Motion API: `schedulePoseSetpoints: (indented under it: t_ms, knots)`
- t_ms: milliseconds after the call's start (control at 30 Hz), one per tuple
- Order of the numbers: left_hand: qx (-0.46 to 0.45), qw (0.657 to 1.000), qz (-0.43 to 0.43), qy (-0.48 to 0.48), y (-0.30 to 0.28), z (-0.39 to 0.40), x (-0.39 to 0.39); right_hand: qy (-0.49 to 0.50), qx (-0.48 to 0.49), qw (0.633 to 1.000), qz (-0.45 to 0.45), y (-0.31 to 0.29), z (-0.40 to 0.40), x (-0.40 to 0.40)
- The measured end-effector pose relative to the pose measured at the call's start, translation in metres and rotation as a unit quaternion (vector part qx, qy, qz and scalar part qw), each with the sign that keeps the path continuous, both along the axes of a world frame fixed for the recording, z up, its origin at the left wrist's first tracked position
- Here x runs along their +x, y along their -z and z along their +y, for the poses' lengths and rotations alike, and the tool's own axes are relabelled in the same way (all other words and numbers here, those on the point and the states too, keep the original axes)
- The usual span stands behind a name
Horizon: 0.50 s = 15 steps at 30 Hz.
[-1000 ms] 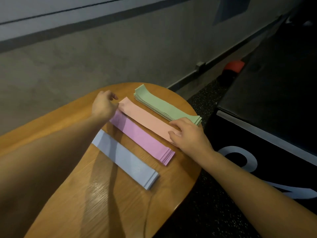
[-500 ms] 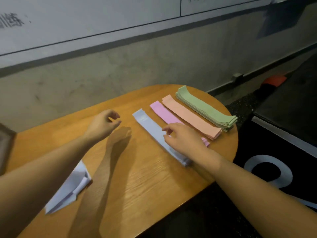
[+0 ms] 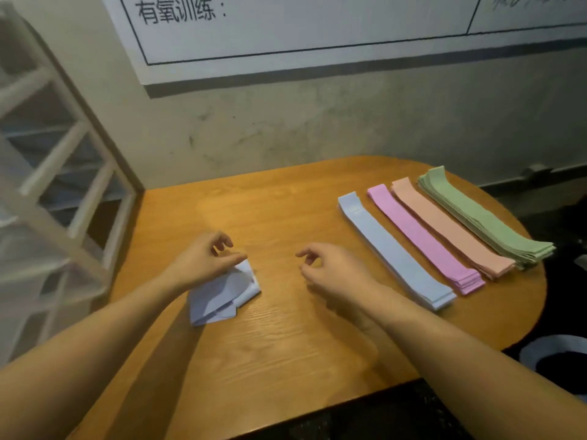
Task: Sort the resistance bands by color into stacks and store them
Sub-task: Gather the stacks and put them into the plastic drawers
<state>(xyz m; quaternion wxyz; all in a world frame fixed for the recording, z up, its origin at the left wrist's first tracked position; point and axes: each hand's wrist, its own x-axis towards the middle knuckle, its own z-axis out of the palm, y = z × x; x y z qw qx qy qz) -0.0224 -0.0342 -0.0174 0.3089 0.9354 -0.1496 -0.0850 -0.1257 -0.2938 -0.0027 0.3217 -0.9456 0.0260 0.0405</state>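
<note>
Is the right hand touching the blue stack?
Apart. The head view shows bare table between the right hand and the blue stack; its fingers curl on nothing.

A wooden table [image 3: 286,354] with a rounded right end is standing against a grey wall [image 3: 301,122], its grain showing plainly. A white board [image 3: 317,30] with black ruled lines and a line of printed characters is hanging on the wall above it, a dark strip running along its lower edge. A white shelf frame [image 3: 57,173] with slanted bars is standing at the left, touching the table's left end; it is blurred. A black object with a white ring marking [image 3: 552,354] is sitting low at the right, just beside the table's edge. Dark flooring [image 3: 365,417] is showing below the near edge.
</note>
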Motion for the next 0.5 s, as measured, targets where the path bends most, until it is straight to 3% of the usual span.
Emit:
schedulePoseSetpoints:
  t_ms: [200,400,500]
  knots:
    - [-0.025,0.987,0.093,-0.128,0.025,0.012,0.003,-0.011,0.015,0.999,0.03,0.009,0.03,0.007]
    - [-0.073,0.977,0.137,-0.146,0.036,0.005,0.014,-0.007,0.045,0.998,0.05,0.016,0.037,0.004]
    - [-0.057,0.98,0.141,-0.127,0.037,0.007,0.016,-0.002,0.054,0.997,0.055,0.017,0.037,0.001]
